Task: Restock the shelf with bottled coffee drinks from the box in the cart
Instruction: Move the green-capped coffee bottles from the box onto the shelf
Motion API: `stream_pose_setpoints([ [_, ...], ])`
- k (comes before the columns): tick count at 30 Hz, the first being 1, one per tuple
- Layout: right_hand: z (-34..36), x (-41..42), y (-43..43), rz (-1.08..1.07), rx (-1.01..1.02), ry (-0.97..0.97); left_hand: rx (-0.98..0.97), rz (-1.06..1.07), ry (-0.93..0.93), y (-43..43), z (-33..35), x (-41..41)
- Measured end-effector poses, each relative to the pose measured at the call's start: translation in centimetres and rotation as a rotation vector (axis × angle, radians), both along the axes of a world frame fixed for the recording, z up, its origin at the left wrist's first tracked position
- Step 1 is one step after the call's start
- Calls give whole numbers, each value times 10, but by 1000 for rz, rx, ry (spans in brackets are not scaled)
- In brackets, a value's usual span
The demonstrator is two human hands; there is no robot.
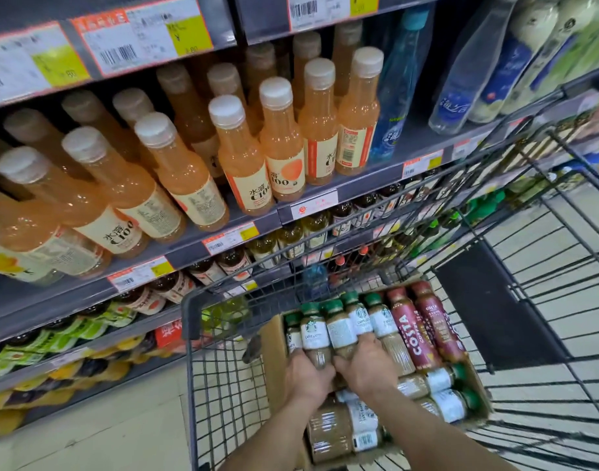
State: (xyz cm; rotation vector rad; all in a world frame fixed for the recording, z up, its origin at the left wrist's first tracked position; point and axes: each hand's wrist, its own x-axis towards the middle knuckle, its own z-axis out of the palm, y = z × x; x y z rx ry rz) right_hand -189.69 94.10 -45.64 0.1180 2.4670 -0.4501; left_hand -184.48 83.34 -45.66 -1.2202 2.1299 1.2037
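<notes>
Shelving (189, 248) behind, left hand (306, 379) and right hand (366, 368) each seemingly grip green-capped, white-labelled coffee bottles (314, 329).

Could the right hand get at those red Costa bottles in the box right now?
Probably yes, once it lets go: the right hand grips green-capped bottles just beside the red Costa bottles, whose tops stand uncovered in the box.

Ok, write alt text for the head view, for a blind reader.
The left hand and right hand reach into a cardboard box in a wire cart, each gripping green-capped coffee bottles; red Costa bottles stand beside them. Left of the cart, shelves hold rows of orange drink bottles.
</notes>
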Motion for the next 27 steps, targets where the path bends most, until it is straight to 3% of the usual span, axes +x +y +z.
stream_pose_setpoints([
  [6, 32, 10, -3, -52, -122, 105, 80, -2, 165, -12, 37, 13],
  [10, 75, 19, -17, -98, -362, 160, 128, 33, 251, -35, 79, 25],
  [27, 270, 94, -143, -76, -968, 227, 151, 16, 707, -172, 287, 116],
])
